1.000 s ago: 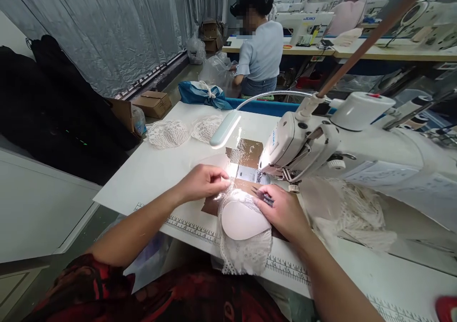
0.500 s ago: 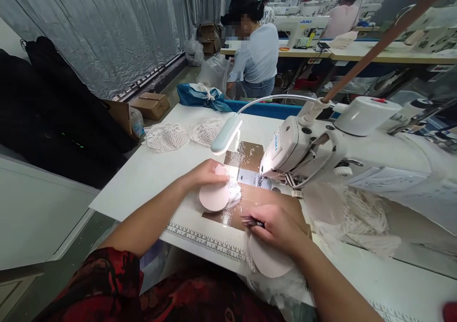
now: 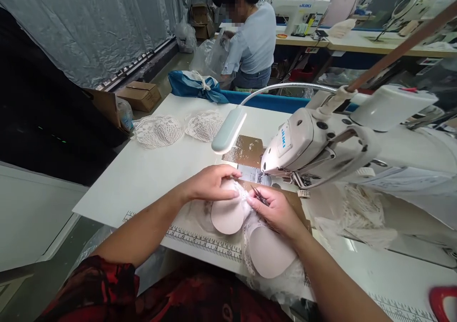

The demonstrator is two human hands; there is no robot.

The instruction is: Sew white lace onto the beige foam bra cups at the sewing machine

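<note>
Two pale pink padded cups edged in white lace lie at the table's near edge. My left hand (image 3: 210,184) rests on top of the left cup (image 3: 227,215) and pinches its lace. My right hand (image 3: 276,210) holds small thread snips (image 3: 260,196), whose tips point at the lace between the cups. The right cup (image 3: 268,257) lies under my right wrist and hangs partly over the edge. Both hands sit just in front of the needle area of the white sewing machine (image 3: 321,143).
A gooseneck lamp (image 3: 228,130) shines over the work. Two white lace pieces (image 3: 157,130) lie at the far left of the white table (image 3: 143,174). More lace is heaped under the machine arm (image 3: 357,215). A person in a light blue top (image 3: 252,45) sits at a bench behind.
My hands, spread apart half a second ago, have come together. The left cup moved toward me and right; my right hand rose off the right cup and brought the snips to the lace.
</note>
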